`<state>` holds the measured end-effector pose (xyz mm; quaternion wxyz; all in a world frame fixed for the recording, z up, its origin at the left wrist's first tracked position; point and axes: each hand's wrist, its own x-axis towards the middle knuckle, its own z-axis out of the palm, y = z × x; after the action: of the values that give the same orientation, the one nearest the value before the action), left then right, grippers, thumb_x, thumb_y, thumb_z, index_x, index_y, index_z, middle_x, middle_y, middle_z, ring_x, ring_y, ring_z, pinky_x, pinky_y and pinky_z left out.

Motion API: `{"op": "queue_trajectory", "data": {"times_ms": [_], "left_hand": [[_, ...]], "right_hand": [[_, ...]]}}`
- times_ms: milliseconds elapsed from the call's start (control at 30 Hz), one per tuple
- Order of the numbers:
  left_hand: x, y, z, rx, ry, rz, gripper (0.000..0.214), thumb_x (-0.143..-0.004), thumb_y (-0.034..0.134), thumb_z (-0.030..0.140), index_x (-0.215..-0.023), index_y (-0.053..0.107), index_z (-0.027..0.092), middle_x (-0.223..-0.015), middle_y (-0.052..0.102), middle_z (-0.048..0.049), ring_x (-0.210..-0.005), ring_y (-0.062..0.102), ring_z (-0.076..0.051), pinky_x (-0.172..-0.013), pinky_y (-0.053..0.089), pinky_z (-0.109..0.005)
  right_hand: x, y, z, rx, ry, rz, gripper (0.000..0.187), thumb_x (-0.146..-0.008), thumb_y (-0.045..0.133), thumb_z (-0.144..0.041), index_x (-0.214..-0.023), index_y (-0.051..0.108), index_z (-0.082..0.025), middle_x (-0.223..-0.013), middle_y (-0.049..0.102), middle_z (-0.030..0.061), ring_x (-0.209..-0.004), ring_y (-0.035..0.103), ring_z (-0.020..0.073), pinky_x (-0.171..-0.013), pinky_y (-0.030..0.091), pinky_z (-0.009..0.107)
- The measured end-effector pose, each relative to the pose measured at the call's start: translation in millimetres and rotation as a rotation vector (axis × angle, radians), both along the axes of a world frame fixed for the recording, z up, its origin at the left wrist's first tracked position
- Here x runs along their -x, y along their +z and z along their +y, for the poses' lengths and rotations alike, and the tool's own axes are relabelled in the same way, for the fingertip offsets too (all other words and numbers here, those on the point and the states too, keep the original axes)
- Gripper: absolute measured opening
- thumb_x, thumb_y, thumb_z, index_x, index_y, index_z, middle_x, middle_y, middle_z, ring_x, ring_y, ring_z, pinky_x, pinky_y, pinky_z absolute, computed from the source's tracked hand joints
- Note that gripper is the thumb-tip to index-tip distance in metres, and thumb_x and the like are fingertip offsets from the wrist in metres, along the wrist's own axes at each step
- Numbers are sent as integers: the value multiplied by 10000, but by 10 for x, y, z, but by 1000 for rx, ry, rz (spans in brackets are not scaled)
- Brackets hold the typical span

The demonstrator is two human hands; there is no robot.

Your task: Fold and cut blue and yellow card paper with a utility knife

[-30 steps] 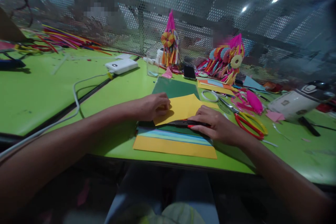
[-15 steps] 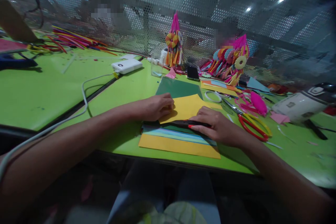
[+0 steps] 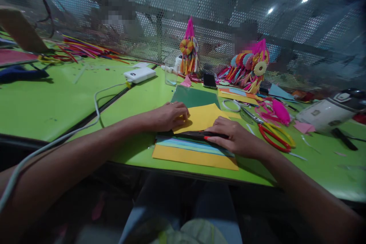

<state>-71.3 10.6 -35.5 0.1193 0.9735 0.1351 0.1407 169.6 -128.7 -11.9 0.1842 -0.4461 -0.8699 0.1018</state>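
A sheet of yellow paper [image 3: 201, 116] lies raised over a green mat [image 3: 196, 97] and a stack of coloured papers [image 3: 194, 156]. My left hand [image 3: 173, 116] has its fingers curled on the left edge of the yellow paper, holding it. My right hand [image 3: 228, 133] is closed around a long dark tool [image 3: 193, 135] lying along the near edge of the yellow paper. Its kind is hard to make out, since my fingers cover one end. Red-and-yellow-handled scissors [image 3: 274, 137] rest on the table to the right of my right hand.
A white power bank [image 3: 140, 75] with a cable [image 3: 97, 103] is on the left. Behind the mat stand a clear cup [image 3: 171, 76], a phone [image 3: 209, 80] and tasselled paper ornaments [image 3: 187, 47]. A white roll of tape [image 3: 231, 105] and a bottle [image 3: 326, 112] are at right.
The view has shifted slightly. Both hands keep the same hold on the yellow paper and the dark tool, with hardly any movement.
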Motion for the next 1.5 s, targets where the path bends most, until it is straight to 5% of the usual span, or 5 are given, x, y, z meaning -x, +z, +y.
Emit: {"op": "queue_trajectory", "data": {"times_ms": [567,867,1133,1400,1500], "left_hand": [[-9,20,5,6,10,4,180,-946,476,274,-1012,604,166,-1072,599,-94,-991,541,-193,-850,393,-325],[-64,-2,2,14,34,-65,248,-914,513,370,-937,648,163,-983,615,-91,-907,568,-191,-816,418,-324],[-55,36,-85,-73,110,-26,396,-842,578,549,-982,621,180,-993,595,-90,-918,560,-230,-808,428,-360],[-28,11,-50,-66,96,-2,446,-843,573,547,-1097,601,182,-1130,568,-125,-1012,544,-266,-875,421,-391],[-32,11,-30,-59,84,11,437,-846,564,562,-1090,616,203,-1136,574,-117,-1027,543,-263,-893,420,-394]], "right_hand": [[13,81,-199,42,37,73,214,-934,565,-285,-1065,689,-170,-856,641,75,-832,564,177,-733,451,303],[-940,-295,-341,-285,-748,-50,344,-889,553,-382,-1100,680,-142,-1001,701,139,-921,623,287,-797,482,427],[-1025,-399,-172,-245,-1011,-276,346,-931,476,-353,-1047,678,-97,-961,677,185,-894,592,290,-778,453,400],[-727,-233,44,-412,-943,-142,241,-883,567,-327,-957,716,-153,-974,639,137,-990,531,264,-872,420,411],[-543,-139,268,-53,-805,242,263,-843,622,-393,-729,703,-171,-747,654,69,-734,565,195,-706,431,322]]}}
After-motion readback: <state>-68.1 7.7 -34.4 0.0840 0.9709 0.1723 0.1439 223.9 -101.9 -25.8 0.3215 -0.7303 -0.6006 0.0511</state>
